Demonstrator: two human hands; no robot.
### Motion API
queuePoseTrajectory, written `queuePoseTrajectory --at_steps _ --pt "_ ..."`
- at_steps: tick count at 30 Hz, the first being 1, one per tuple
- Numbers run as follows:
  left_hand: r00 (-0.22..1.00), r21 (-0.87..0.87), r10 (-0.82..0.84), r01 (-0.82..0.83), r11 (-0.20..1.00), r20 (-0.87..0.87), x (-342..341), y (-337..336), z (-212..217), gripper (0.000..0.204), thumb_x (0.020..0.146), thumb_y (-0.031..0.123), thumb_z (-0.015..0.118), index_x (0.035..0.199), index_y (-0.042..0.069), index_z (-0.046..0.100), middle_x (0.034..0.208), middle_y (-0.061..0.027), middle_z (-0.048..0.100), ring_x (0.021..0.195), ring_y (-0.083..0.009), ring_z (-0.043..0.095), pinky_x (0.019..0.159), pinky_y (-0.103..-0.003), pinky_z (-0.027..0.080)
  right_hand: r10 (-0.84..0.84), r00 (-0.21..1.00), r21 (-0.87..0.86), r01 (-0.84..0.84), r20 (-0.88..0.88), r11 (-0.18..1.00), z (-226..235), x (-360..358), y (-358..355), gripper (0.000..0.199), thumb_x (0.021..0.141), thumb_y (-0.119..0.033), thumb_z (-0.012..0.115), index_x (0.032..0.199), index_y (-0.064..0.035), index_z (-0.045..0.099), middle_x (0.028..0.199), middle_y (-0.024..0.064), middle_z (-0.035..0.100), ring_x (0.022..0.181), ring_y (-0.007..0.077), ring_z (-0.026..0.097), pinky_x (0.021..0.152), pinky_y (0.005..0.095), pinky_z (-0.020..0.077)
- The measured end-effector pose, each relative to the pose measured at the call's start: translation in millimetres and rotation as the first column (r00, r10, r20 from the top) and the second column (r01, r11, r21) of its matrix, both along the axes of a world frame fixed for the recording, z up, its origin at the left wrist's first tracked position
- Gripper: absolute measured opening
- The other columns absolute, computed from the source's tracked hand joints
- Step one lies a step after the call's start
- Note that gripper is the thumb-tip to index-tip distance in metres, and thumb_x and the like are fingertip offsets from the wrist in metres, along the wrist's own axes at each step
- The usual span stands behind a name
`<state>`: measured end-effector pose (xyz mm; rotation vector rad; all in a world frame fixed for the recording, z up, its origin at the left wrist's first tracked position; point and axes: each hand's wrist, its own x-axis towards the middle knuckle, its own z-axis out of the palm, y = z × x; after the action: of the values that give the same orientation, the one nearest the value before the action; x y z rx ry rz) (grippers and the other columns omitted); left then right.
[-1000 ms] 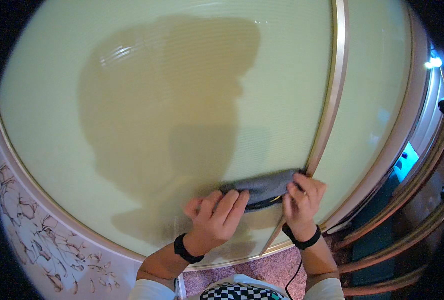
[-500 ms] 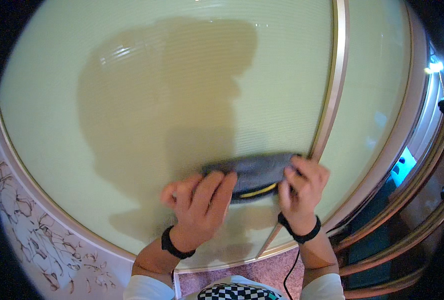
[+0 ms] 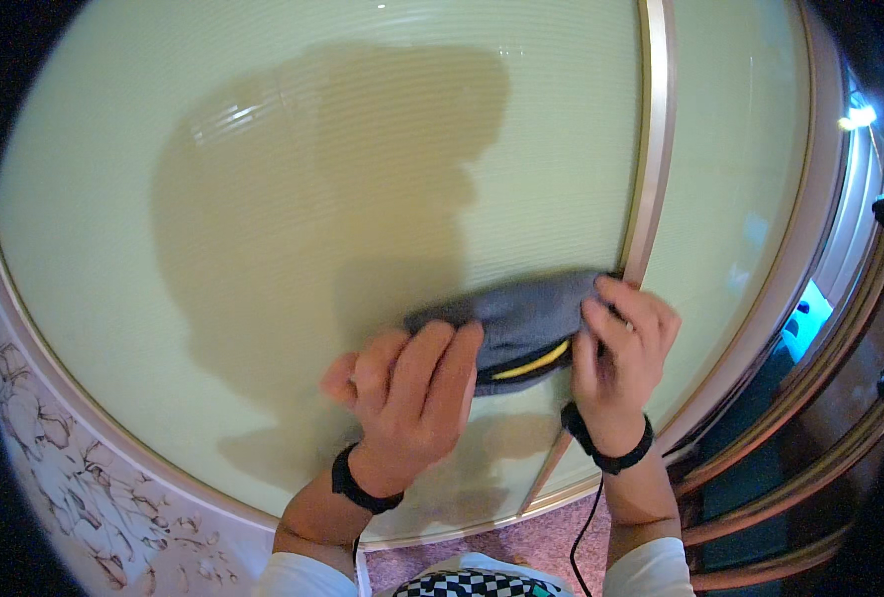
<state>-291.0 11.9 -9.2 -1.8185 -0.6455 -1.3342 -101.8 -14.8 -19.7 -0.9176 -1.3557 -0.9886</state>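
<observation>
A grey cloth (image 3: 521, 318) with a yellow edge is pressed flat against a pale green ribbed glass panel (image 3: 293, 229). My left hand (image 3: 407, 393) lies on the cloth's left end with fingers spread and flat. The cloth's right end is covered by my right hand (image 3: 623, 350), fingers curled over it, next to a gold vertical frame strip (image 3: 653, 139). Both wrists wear black bands, and a thin black cable hangs from the right one.
A gold rim (image 3: 113, 438) curves around the panel's lower left, with white marbled stone (image 3: 74, 497) beyond it. Dark wooden rails (image 3: 820, 398) and a bright blue object (image 3: 808, 316) stand at the right. Pinkish floor (image 3: 541, 547) shows below.
Both hands and the cloth have slid upward along the glass. The left hand has moved further onto the cloth, and the picture is slightly blurred with motion.
</observation>
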Motion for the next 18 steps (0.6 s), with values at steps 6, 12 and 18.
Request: queuePoseTrajectory --at_steps 6,12,18 --pt "0.966 -0.106 0.019 -0.048 0.993 -0.258 -29.9 -16.7 -78.2 0.028 0.068 0.019 0.065 0.096 0.019 0.068 0.098 0.0050 0.056 0.088 -0.0154 0.048 0.077 -0.036 0.028 0.035 0.997 -0.092 -0.029 0.064 0.995 -90.3 -3.2 -14.8 0.024 0.064 -0.002 0.074 0.083 -0.0088 0.059 0.102 0.0072 0.062 0.086 0.0227 0.053 0.074 0.0380 0.0375" --pt "0.984 -0.051 0.052 -0.061 0.997 -0.172 -24.0 -9.7 -34.0 0.027 0.068 0.018 0.067 0.095 0.018 0.068 0.099 0.0050 0.056 0.087 -0.0155 0.049 0.076 -0.037 0.027 -0.011 0.998 -0.030 0.012 0.064 0.999 -53.9 -4.3 -5.2 0.021 0.066 -0.006 0.074 0.083 -0.0095 0.062 0.102 0.0059 0.062 0.088 0.0236 0.053 0.076 0.0379 0.0362" --pt "1.000 -0.021 0.001 -0.001 1.000 -0.004 -17.9 -2.4 2.5 0.026 0.067 0.014 0.070 0.093 0.019 0.068 0.096 0.0054 0.057 0.086 -0.0152 0.048 0.077 -0.037 0.026 -0.067 0.997 0.018 0.066 0.029 0.998 -9.7 -13.8 1.6 0.023 0.064 -0.007 0.073 0.085 -0.0106 0.064 0.103 0.0065 0.062 0.089 0.0246 0.053 0.079 0.0388 0.0353"
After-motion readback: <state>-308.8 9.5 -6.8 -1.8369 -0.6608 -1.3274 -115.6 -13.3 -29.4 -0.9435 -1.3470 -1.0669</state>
